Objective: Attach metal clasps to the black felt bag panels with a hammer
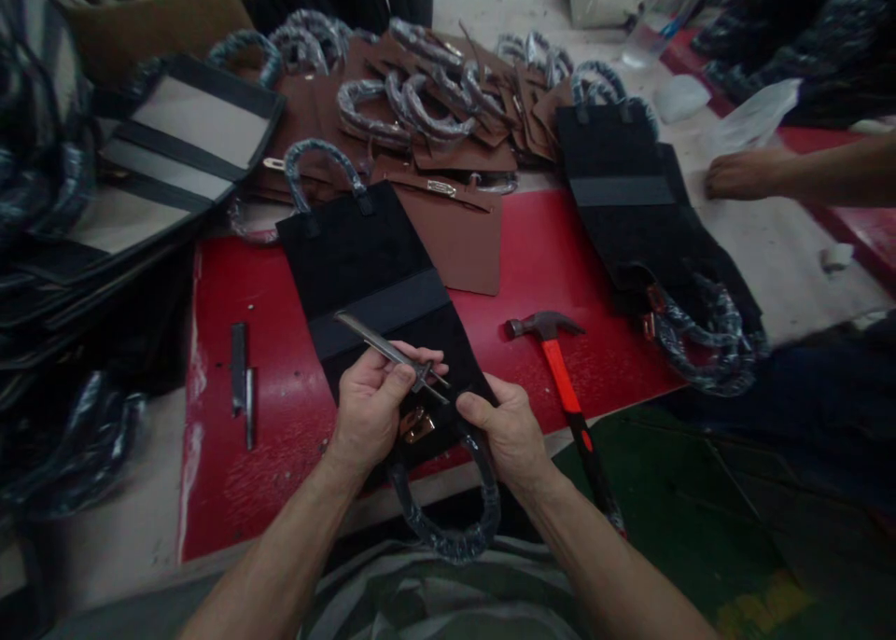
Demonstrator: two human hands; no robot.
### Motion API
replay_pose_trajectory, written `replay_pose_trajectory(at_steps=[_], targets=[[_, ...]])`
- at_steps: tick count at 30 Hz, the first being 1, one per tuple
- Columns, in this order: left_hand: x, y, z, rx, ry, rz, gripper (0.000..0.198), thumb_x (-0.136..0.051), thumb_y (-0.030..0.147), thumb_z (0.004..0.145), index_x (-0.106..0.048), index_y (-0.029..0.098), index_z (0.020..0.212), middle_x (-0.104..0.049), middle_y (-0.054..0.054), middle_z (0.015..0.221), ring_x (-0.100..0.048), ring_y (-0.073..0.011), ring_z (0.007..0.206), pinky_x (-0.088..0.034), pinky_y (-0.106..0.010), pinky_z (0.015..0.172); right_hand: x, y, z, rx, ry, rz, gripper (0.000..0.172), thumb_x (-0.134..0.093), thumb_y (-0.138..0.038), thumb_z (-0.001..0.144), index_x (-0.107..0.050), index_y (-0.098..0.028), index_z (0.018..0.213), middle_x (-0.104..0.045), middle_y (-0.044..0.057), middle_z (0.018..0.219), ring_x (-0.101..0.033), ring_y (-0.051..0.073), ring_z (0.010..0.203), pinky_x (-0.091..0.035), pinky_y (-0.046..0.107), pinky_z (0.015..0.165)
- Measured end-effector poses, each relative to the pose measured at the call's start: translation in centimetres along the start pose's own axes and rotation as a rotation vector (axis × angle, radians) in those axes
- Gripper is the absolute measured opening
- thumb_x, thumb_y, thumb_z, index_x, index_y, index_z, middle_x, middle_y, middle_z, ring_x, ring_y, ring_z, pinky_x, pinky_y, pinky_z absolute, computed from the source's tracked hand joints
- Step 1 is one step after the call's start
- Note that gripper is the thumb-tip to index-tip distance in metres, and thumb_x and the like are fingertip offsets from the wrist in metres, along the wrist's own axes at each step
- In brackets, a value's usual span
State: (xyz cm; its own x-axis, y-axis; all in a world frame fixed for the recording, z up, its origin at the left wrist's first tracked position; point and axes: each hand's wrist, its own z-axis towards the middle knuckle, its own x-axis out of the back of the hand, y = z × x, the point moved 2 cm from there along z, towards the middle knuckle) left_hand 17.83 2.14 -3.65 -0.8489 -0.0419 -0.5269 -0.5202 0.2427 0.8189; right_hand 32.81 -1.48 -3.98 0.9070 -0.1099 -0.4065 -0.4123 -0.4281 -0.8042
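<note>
A black bag panel [378, 248] lies unfolded in front of me, with a grey band across it and plastic-wrapped handles at both ends. My left hand [374, 397] is closed around a slim, caliper-like metal tool [374, 337]; its two thin prongs point at the panel's near end. My right hand [508, 430] grips the panel's near right edge, thumb on top and fingers underneath. Between the hands sits a gold-coloured clasp [417, 424]. The near handle [455, 542] hangs toward my lap, over the table edge.
A claw hammer [560, 374] lies right of the panel on the red board [280, 472]. Two metal bars [239, 369] lie at left. Brown bag pieces [455, 239] pile up behind, black ones [616, 192] at right. Another person's hand [746, 173] rests at far right.
</note>
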Motion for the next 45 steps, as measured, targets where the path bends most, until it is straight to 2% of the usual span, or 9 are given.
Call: replay_pose_trajectory(at_steps=[4,7,15,22,29,34,45], targets=[[-0.1,0.2,0.1,0.08,-0.011,0.016,0.025,-0.075,0.034,0.082,-0.063,0.016,0.093,-0.077,-0.006,0.093,-0.075,-0.019,0.082,-0.059,-0.028,0.078,0.5,0.7,0.0,0.018,-0.051,-0.002,0.027,-0.08,-0.035,0.075,-0.073,-0.015,0.091,-0.059,-0.002,0.067,-0.046,0.008,0.055,-0.04,0.022,0.054],[-0.2,0.2,0.2,0.118,-0.007,0.021,0.026,-0.074,0.036,0.082,-0.062,0.016,0.093,-0.076,-0.006,0.091,-0.074,-0.0179,0.081,-0.058,-0.026,0.075,0.6,0.8,0.0,0.028,-0.069,-0.008,0.031,-0.08,-0.036,0.074,-0.074,-0.016,0.097,-0.063,0.0,0.073,-0.051,0.01,0.059,-0.044,0.024,0.058],[-0.3,0.2,0.0,0.148,0.0,-0.021,0.028,-0.076,0.036,0.079,-0.062,0.015,0.092,-0.077,-0.007,0.091,-0.074,-0.0185,0.079,-0.058,-0.027,0.073,-0.1,0.3,-0.2,0.024,-0.038,0.066,0.034,-0.083,-0.036,0.067,-0.075,-0.016,0.094,-0.066,0.001,0.072,-0.056,0.015,0.062,-0.047,0.027,0.061],[-0.2,0.4,-0.2,0.109,-0.01,-0.113,0.031,-0.083,0.035,0.072,-0.065,0.015,0.089,-0.078,-0.007,0.09,-0.075,-0.0215,0.081,-0.059,-0.031,0.078,-0.5,0.2,-0.2,0.015,0.025,0.057,0.033,-0.084,-0.036,0.065,-0.075,-0.015,0.089,-0.065,0.0,0.069,-0.052,0.012,0.058,-0.043,0.024,0.055],[0.2,0.0,-0.3,0.027,-0.012,-0.101,0.027,-0.081,0.033,0.075,-0.067,0.017,0.091,-0.077,-0.005,0.092,-0.075,-0.0216,0.087,-0.06,-0.034,0.085,-0.7,-0.1,-0.1,0.018,0.024,0.03,0.031,-0.084,-0.037,0.065,-0.072,-0.015,0.084,-0.059,-0.002,0.064,-0.047,0.01,0.054,-0.04,0.024,0.053],[0.3,-0.2,-0.5,-0.027,-0.077,-0.039,0.02,-0.076,0.029,0.082,-0.068,0.019,0.097,-0.076,-0.006,0.1,-0.073,-0.022,0.097,-0.058,-0.036,0.092,-1.0,-0.3,-0.2,0.02,0.012,0.041,0.033,-0.083,-0.038,0.065,-0.071,-0.016,0.086,-0.059,-0.002,0.065,-0.047,0.011,0.054,-0.039,0.024,0.052],[0.4,-0.2,-0.5,-0.068,-0.06,-0.036,0.019,-0.074,0.028,0.083,-0.065,0.018,0.097,-0.076,-0.005,0.1,-0.074,-0.0216,0.096,-0.059,-0.037,0.091,-0.7,0.1,-0.1,0.041,-0.008,0.038,0.027,-0.082,-0.036,0.069,-0.069,-0.015,0.08,-0.056,-0.003,0.064,-0.044,0.01,0.054,-0.037,0.024,0.054]])
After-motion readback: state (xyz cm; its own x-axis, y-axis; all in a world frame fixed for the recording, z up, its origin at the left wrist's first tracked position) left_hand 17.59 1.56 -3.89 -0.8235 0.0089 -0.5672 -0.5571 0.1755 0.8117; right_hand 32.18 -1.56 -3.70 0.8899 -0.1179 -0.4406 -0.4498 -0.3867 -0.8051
